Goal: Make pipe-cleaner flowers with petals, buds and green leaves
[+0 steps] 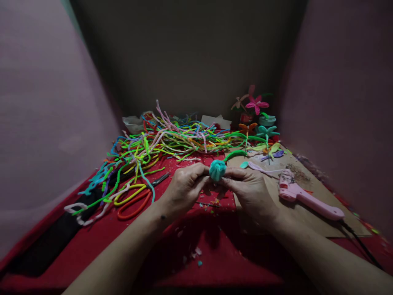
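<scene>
Between my two hands, above the red cloth, is a teal pipe-cleaner flower bud (217, 170), rounded and ribbed. A green fuzzy stem (236, 155) appears to run from behind it toward the back right; where they join is hidden. My left hand (189, 183) pinches the bud's left side with thumb and forefinger. From the other side, the fingertips of my right hand (247, 190) are closed on the bud too. Left of my left hand lie scissors with red and yellow handles (135, 205), partly under loose pipe cleaners.
A tangled heap of coloured pipe cleaners (172, 139) spreads across the back and left. A pink glue gun (310, 200) with a black cord lies on a cardboard sheet (270, 221) at the right. Pipe-cleaner flowers (257, 105) stand at the back right. Scraps dot the red cloth (184, 266).
</scene>
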{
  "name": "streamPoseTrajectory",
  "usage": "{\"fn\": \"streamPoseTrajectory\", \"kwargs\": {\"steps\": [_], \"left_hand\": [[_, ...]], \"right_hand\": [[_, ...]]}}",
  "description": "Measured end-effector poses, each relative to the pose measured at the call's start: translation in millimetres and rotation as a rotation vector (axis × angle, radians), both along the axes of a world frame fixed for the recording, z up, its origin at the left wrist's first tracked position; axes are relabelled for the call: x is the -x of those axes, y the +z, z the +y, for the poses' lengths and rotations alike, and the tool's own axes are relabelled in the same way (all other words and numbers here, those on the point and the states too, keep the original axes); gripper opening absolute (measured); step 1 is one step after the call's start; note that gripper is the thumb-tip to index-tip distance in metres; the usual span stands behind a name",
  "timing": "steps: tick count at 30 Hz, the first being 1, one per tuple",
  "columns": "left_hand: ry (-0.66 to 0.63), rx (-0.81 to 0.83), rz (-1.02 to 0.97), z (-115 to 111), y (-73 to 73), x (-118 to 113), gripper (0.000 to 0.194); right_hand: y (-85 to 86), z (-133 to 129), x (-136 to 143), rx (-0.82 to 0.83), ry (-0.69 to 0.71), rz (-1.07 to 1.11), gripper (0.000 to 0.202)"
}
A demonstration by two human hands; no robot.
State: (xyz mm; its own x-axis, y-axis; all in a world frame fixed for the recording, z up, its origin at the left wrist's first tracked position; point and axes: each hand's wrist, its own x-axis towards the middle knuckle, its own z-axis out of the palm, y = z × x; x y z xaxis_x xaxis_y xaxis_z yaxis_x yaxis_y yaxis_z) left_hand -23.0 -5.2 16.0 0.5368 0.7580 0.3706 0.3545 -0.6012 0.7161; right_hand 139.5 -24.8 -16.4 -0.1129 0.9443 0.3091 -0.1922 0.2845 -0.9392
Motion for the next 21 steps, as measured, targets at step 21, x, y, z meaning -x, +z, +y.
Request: {"fn": "streamPoseTrajectory", "kwargs": {"steps": [21], "left_hand": [[0.094,0.542,-0.516,1.0,-7.4,-10.1,0.011]], "right_hand": [[-1.8,3.1,-1.1,0.155,0.19,0.06,0.026]]}}
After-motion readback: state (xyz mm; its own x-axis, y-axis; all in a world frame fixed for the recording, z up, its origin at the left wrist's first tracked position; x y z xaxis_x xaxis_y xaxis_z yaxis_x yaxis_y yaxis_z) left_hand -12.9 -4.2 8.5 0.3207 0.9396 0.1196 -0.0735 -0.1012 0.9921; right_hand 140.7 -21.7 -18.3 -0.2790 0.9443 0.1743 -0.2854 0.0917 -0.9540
